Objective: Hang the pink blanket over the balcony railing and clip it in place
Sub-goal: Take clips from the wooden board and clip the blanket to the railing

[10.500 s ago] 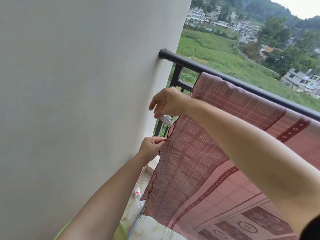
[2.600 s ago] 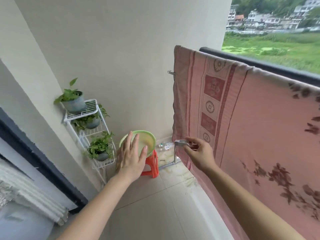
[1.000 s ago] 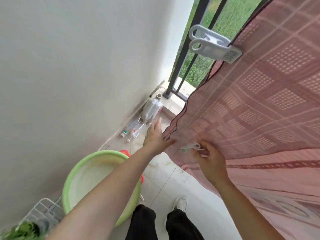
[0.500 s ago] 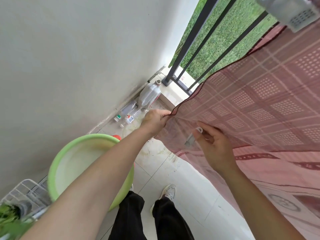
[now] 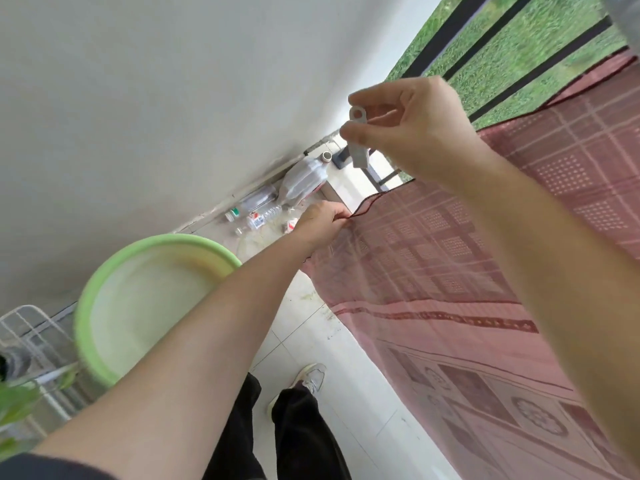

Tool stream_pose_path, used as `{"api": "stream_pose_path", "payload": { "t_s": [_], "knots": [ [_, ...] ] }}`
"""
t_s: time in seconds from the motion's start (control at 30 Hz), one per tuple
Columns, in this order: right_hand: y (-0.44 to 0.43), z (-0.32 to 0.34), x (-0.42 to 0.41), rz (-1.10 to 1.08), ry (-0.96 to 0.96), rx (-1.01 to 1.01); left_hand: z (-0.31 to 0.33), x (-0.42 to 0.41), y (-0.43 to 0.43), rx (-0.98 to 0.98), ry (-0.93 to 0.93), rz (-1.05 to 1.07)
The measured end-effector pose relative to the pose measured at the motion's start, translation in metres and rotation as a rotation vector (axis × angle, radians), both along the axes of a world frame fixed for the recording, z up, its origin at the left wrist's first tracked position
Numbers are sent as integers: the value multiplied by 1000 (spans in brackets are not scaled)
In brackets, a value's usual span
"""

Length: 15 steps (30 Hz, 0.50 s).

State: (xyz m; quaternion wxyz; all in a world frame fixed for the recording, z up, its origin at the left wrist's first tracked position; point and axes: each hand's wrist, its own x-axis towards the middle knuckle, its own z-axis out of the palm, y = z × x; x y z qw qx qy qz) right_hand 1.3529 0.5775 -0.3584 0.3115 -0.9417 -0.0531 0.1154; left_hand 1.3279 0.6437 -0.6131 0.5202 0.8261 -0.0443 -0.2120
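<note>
The pink patterned blanket (image 5: 467, 258) hangs down on the right in front of the black balcony railing (image 5: 485, 39). My left hand (image 5: 320, 223) pinches the blanket's dark-trimmed side edge low down, near the floor. My right hand (image 5: 408, 133) is raised above it and holds a grey plastic clip (image 5: 357, 140) between thumb and fingers, clear of the cloth. A blurred grey shape at the top right corner (image 5: 623, 8) looks like the clip fixed higher up on the blanket.
A white wall (image 5: 156, 98) stands close on the left. A green basin (image 5: 145, 299) sits below my left arm, beside a white wire rack (image 5: 31, 341) with plants. Plastic bottles (image 5: 298, 181) lie in the floor corner. My legs and a shoe (image 5: 308, 375) stand on pale tiles.
My right hand has lifted the clip from the blanket's lower edge up toward the railing bars. My left hand keeps its grip on the blanket edge and has shifted slightly lower.
</note>
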Motion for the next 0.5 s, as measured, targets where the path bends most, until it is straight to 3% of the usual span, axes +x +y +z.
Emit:
{"api": "stream_pose_path", "payload": {
  "t_s": [0.5],
  "knots": [
    [-17, -117, 30, -8, 104, -418, -86, -27, -4, 145, 163, -90]
  ]
}}
